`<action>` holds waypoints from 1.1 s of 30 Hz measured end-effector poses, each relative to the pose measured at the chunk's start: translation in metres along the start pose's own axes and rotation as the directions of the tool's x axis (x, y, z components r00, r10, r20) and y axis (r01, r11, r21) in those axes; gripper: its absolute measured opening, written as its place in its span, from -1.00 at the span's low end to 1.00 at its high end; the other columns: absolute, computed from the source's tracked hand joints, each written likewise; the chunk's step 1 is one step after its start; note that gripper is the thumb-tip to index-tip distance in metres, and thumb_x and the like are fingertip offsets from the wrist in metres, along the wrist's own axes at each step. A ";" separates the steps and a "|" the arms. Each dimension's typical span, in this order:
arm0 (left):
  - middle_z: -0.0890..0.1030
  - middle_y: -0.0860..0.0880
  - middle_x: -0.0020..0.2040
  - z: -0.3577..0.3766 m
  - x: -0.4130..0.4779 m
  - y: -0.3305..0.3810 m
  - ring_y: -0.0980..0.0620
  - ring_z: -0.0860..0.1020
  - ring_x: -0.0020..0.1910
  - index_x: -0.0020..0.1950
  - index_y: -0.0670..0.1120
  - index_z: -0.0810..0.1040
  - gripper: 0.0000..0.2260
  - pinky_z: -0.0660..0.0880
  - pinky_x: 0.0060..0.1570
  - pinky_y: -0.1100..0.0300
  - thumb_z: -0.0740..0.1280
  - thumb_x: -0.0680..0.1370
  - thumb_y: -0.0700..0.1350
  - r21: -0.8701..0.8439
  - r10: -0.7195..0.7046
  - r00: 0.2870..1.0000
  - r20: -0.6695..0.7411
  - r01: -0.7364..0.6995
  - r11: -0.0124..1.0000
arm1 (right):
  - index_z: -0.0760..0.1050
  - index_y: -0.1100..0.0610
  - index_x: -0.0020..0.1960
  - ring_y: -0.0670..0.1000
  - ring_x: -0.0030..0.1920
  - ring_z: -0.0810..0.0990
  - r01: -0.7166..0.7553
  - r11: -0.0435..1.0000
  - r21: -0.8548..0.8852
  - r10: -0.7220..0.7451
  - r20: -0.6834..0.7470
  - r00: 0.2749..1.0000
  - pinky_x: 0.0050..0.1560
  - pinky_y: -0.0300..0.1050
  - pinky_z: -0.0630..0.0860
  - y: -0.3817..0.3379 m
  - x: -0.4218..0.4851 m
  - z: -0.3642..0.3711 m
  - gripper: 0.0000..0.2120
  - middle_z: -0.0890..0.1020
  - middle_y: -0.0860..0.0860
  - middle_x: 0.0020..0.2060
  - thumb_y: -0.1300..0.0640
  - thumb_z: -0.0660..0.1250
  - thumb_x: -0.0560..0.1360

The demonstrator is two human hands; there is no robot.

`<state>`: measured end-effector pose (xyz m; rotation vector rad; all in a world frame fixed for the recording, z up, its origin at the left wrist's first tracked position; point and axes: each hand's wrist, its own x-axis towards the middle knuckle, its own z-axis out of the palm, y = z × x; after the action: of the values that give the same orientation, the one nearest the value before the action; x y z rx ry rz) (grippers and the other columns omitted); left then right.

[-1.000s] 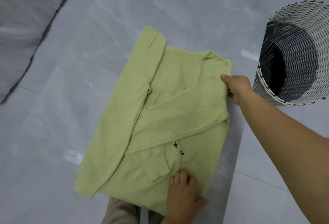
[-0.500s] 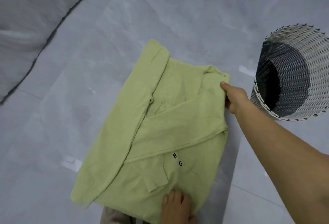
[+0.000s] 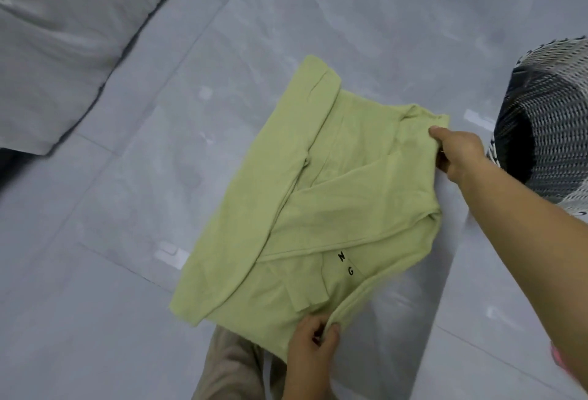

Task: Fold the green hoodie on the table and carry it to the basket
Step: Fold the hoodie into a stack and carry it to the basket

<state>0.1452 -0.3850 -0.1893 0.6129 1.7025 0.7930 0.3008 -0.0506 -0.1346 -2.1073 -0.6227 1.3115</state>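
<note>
A light green cotton hoodie (image 3: pixel 321 209), partly folded into a rough rectangle, lies flat on the pale grey marbled surface (image 3: pixel 350 18), around its middle and reaching to the near edge. Both sleeves are crossed over the body; one long sleeve runs down the left side, the other lies diagonally across the centre. Small black letters "N" and "G" (image 3: pixel 346 263) show on the fabric below the diagonal sleeve.

Left hand (image 3: pixel 313 348): at the hoodie's near right corner. Fingers (image 3: pixel 332 329) curled together, pinching the hem of the fabric, which is lifted slightly into a ridge there.

Right hand (image 3: pixel 458 151): at the hoodie's far right corner, forearm reaching in from the lower right. Thumb lies on top of the fabric and the other fingers are tucked under the edge, gripping the corner. Cloth looks bunched beneath the thumb.

White perforated plastic laundry basket with a dark interior (image 3: pixel 547 145): stands at the right edge of the view, just beside the right hand, apart from the hoodie. Its opening tilts toward the camera, though this may be wide-angle distortion; cannot tell if it is upright.

A grey upholstered cushion (image 3: pixel 63 34) occupies the far left corner of the view. Beige trouser fabric (image 3: pixel 229 364) of the person shows at the near edge, partly under the hoodie's hem. Small white tape marks (image 3: pixel 170 255) sit on the surface just left of the hoodie.
</note>
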 end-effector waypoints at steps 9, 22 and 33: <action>0.40 0.05 -0.48 -0.049 0.016 0.019 0.16 0.34 -0.44 -0.35 -0.14 0.52 -0.75 0.27 -0.43 0.34 0.28 0.54 -0.18 -0.201 -0.163 0.976 -0.145 0.133 0.971 | 0.06 -0.05 0.45 -0.04 -0.45 0.37 0.170 0.971 -0.170 -0.158 0.082 0.984 -0.41 -0.19 0.44 -0.033 -0.014 0.050 -0.37 0.45 0.07 -0.18 0.28 0.22 0.50; 0.58 0.43 -0.34 -0.087 0.030 0.028 0.52 0.48 -0.29 -0.24 0.05 0.61 -0.73 0.37 -0.27 0.61 0.27 0.54 -0.26 -0.288 -0.193 0.923 -0.332 0.095 0.953 | 0.53 0.18 -0.22 0.13 -0.30 0.57 0.419 0.697 -0.582 -0.396 0.175 0.901 0.00 0.07 0.58 -0.042 0.001 0.126 -0.91 0.56 0.11 -0.40 0.23 0.25 0.38; 0.50 0.07 -0.32 -0.093 0.040 0.020 -0.10 0.55 -0.13 -0.21 0.07 0.38 -0.83 0.32 -0.25 0.14 0.15 0.55 0.07 0.054 -0.193 0.889 -0.416 0.236 0.970 | 0.45 0.13 0.16 0.13 -0.08 0.54 0.431 0.717 -0.548 -0.334 0.272 0.902 0.17 0.16 0.49 -0.028 0.022 0.149 -0.58 0.54 0.10 -0.09 -0.10 0.28 0.42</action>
<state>0.0447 -0.3608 -0.1826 0.3287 2.1643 0.7083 0.1726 0.0176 -0.1822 -2.1643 -1.6390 1.1253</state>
